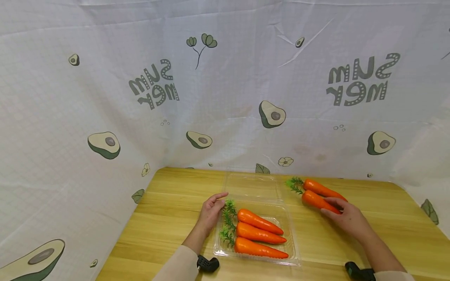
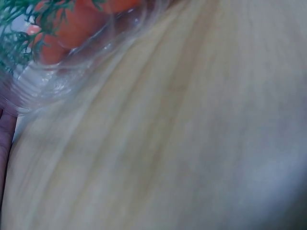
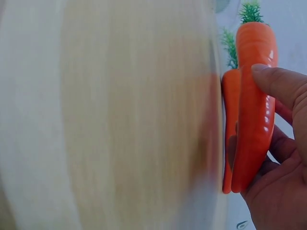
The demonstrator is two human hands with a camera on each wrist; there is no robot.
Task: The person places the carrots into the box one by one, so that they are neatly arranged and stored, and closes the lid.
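My right hand pinches an orange carrot with green leafy tops, thumb on one side and fingers on the other. Close behind it lies a second carrot; in the right wrist view this second carrot is partly covered by the held carrot. A clear plastic clamshell box stands with its lid folded back. Inside are three carrots side by side, greens to the left. At the box's left rim rests my left hand, index finger extended; whether it touches the rim is unclear.
The transparent lid lies flat toward the back of the wooden table. A white printed cloth hangs behind and along the sides. Black wrist devices sit at both sleeves.
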